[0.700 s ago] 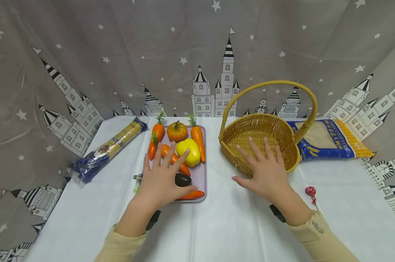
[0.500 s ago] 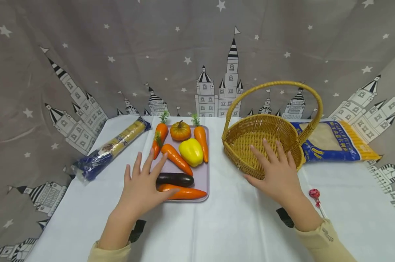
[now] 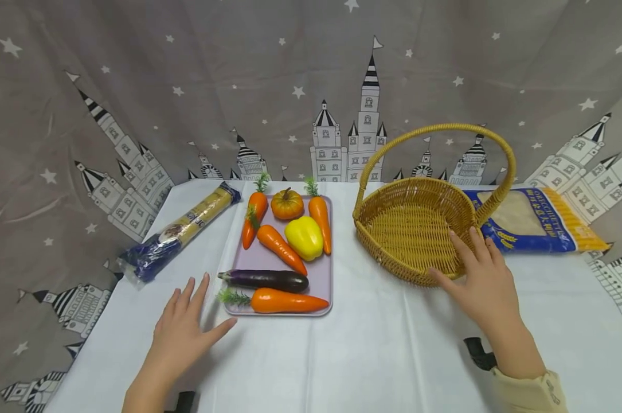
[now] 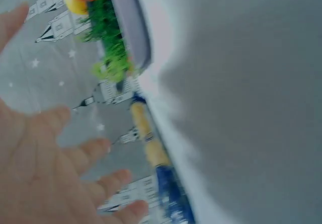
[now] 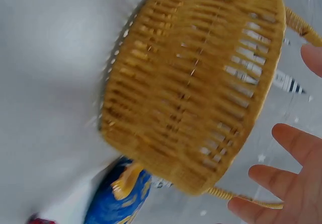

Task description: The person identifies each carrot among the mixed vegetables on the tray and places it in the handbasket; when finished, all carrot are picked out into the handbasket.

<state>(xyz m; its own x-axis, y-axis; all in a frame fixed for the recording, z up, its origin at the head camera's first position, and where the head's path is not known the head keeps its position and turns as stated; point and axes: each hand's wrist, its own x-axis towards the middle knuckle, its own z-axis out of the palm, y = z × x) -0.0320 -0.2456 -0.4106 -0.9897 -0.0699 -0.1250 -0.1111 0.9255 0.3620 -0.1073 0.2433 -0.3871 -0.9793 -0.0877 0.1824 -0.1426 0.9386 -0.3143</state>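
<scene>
To the left of a lilac tray (image 3: 320, 281) my left hand (image 3: 182, 335) hovers, fingers spread and holding nothing. Nearest to it are a carrot (image 3: 290, 300) with a green top and an eggplant (image 3: 269, 280). My right hand (image 3: 486, 289) is held, fingers extended, in front of the right side of a wicker basket (image 3: 375, 246) with a tall handle. The right wrist view shows the basket's slatted side (image 5: 186, 83) apart from the fingers. Also on the tray lie a yellow bell pepper (image 3: 304, 237), a small pumpkin (image 3: 287, 205) and several more carrots.
A long pasta packet (image 3: 184, 226) lies left of the tray. Behind the basket's right side is a blue and yellow pasta bag (image 3: 522, 223). A red lollipop (image 5: 40, 220) shows at the right wrist view's corner. A grey castle-print curtain (image 3: 269, 103) stands behind the white-covered table.
My left hand has drawn back left and toward me, off the tray, uncovering the eggplant and the front carrot. My right hand has moved right, and now covers the lollipop in the head view.
</scene>
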